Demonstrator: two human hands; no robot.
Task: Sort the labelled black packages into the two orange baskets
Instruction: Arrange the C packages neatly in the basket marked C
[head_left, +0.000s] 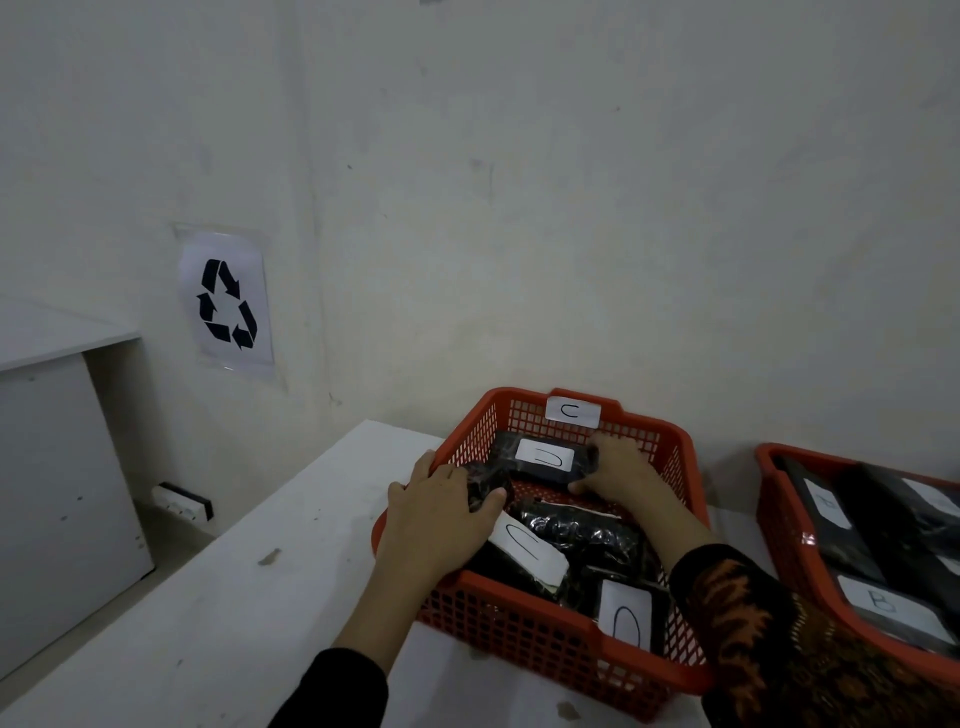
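Observation:
An orange basket (524, 639) tagged "C" stands on the white table and holds several black packages with white "C" labels. Both hands reach into it. My left hand (436, 512) lies over the basket's left rim, fingers closed on a crumpled black package (485, 480). My right hand (615, 470) grips the right end of a black package (545, 460) lying at the far side, its label facing up. A second orange basket (779, 525) at the right edge holds black packages labelled "B" (883, 605).
The white table (249, 597) meets the plain wall at its far side. Its left edge drops to the floor, where a white cabinet (57, 493) stands. A recycling sign (226, 304) is taped to the wall, and a power strip (184, 501) lies below.

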